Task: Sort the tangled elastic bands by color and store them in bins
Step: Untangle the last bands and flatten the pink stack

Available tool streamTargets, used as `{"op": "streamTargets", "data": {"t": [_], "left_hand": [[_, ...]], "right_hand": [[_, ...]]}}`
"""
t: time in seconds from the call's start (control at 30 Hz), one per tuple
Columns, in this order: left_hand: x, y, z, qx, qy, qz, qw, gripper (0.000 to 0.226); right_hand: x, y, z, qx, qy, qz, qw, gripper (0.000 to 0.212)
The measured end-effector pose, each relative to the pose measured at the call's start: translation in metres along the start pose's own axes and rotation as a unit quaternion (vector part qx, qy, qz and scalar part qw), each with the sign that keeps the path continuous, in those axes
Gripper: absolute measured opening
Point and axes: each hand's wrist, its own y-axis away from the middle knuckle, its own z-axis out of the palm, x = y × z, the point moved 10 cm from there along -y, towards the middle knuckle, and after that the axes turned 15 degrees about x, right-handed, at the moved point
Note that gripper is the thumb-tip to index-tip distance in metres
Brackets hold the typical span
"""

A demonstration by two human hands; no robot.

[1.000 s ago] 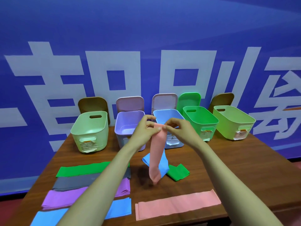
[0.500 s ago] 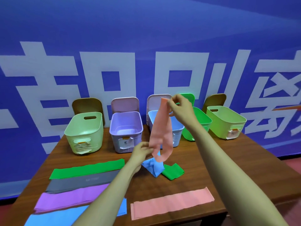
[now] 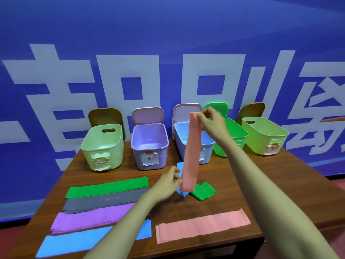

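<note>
My right hand point(image 3: 211, 121) pinches the top end of a pink elastic band point(image 3: 191, 154), which hangs straight down in front of the light blue bin point(image 3: 183, 131). Its lower end reaches a small tangle of a blue band point(image 3: 182, 193) and a green band point(image 3: 203, 191) on the table. My left hand point(image 3: 170, 183) is low at that tangle, with fingers curled on the blue band beside the pink band's lower end. Flat on the table lie a green band point(image 3: 108, 187), a grey band point(image 3: 104, 200), a purple band point(image 3: 93, 217), a blue band point(image 3: 74, 242) and a pink band point(image 3: 203, 225).
Along the back of the wooden table point(image 3: 280, 184) stand more open bins: pale green point(image 3: 101, 144), lilac point(image 3: 149, 144), green point(image 3: 238, 132) and lime point(image 3: 265, 134). Their lids lean on the blue wall behind. The table's front edge is close to me.
My right hand has lifted the pink band's top end high above the table. My left hand let go of that end and dropped to the tangle on the table.
</note>
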Motion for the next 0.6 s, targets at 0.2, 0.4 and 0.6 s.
{"op": "streamTargets", "data": {"t": [0.2, 0.4, 0.6], "left_hand": [[0.042, -0.020, -0.061, 0.216, 0.110, 0.021, 0.970, 0.035], [0.096, -0.044, -0.103, 0.254, 0.267, 0.033, 0.929, 0.014], [0.108, -0.040, -0.096, 0.208, 0.286, 0.053, 0.934, 0.005]], "right_hand": [[-0.015, 0.021, 0.023, -0.155, 0.042, -0.093, 0.983, 0.015], [-0.026, 0.026, 0.016, -0.162, 0.035, -0.130, 0.978, 0.012], [-0.043, 0.033, 0.010, -0.157, 0.067, -0.186, 0.968, 0.009]]}}
